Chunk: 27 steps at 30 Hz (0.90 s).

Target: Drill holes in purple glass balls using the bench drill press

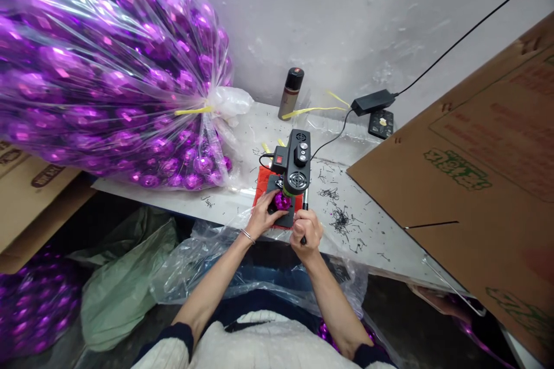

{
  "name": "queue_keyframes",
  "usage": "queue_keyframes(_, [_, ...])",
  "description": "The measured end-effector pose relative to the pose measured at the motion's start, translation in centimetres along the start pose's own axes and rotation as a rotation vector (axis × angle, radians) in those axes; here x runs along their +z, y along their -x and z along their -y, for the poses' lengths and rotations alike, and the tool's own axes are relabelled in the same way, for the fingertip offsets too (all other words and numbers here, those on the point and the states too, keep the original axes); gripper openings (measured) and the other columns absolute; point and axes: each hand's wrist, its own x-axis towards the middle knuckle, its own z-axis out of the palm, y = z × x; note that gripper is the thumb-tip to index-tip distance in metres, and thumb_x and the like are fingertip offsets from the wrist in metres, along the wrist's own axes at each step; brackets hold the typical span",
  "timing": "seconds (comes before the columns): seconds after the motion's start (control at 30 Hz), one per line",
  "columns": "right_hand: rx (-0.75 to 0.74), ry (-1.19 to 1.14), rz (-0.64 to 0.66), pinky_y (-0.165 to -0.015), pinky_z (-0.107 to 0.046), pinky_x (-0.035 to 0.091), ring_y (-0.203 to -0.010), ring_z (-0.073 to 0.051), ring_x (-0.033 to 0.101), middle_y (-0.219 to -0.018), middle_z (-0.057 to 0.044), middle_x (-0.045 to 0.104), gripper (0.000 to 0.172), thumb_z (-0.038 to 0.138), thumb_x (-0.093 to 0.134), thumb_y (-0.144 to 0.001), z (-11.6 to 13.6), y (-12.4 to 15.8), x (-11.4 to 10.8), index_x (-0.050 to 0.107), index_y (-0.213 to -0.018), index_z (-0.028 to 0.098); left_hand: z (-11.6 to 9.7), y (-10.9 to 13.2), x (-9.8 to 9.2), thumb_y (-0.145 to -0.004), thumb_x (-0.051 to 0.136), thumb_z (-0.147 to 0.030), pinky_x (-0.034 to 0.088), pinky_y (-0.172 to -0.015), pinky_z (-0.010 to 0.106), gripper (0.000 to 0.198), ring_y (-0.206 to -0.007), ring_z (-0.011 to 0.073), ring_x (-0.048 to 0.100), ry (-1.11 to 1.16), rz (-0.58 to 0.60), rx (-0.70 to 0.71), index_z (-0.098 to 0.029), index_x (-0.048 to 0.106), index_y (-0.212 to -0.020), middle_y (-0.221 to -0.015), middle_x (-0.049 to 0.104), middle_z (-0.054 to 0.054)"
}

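A shiny purple ball [282,200] sits under the head of a small black bench press machine [298,155] with a red switch. My left hand [262,214] grips the ball from its left and near side, thumb and fingers around it. My right hand [307,233] is wrapped round the black-ended lever handle [305,207] on the machine's right side. Beneath the machine lies a red cloth [261,182]. The machine's head covers the far part of the ball.
A big clear bag of purple balls [130,98] fills the left. A spray can [291,94], a black power adapter [374,102] and a dark phone-like box [381,124] are near the wall. Black scraps [340,220] litter the table [363,207]. A cardboard box [476,184] stands right.
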Motion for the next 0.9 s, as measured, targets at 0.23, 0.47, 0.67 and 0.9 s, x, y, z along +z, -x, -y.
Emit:
queue_keyframes(0.23, [-0.002,0.006,-0.021,-0.059,-0.027,0.042,-0.066,-0.013,0.049,-0.074,-0.002,0.052,0.025,0.019,0.034,-0.100,0.1,-0.1,0.1,0.046,-0.078,0.022,0.1,0.0,-0.1,-0.080,0.077,-0.038,0.046,-0.109,0.048,0.061,-0.122,0.0282,0.062,-0.007,-0.002,0.001,-0.020,0.055,-0.134,-0.128,0.067,0.013])
queue_keyframes(0.47, [-0.020,0.018,-0.012,-0.060,-0.028,0.042,-0.066,-0.013,0.048,-0.074,-0.003,0.054,0.024,0.020,0.036,-0.100,-0.5,0.9,0.6,0.047,-0.079,0.021,0.1,-0.1,0.0,-0.082,0.076,-0.038,0.047,-0.108,0.047,0.059,-0.123,0.0281,0.062,0.021,-0.009,-0.003,-0.020,0.055,-0.133,-0.128,0.066,0.013])
queue_keyframes(0.67, [-0.029,0.035,0.007,-0.057,-0.026,0.040,-0.062,-0.013,0.047,-0.071,-0.002,0.054,0.024,0.017,0.037,-0.098,-0.1,0.0,0.2,0.047,-0.076,0.022,0.4,0.1,0.1,-0.082,0.075,-0.039,0.047,-0.108,0.048,0.060,-0.123,0.0279,0.061,0.028,-0.015,0.012,-0.020,0.055,-0.134,-0.129,0.066,0.013])
queue_keyframes(0.9, [0.162,0.018,0.038,-0.061,-0.025,0.042,-0.065,-0.012,0.054,-0.069,-0.001,0.057,0.021,0.006,0.045,-0.092,2.4,-5.8,-2.0,0.051,-0.078,0.020,-0.3,0.0,-0.7,-0.084,0.073,-0.045,0.050,-0.104,0.048,0.062,-0.119,0.0283,0.063,-0.015,-0.039,0.065,-0.020,0.052,-0.137,-0.127,0.066,0.015])
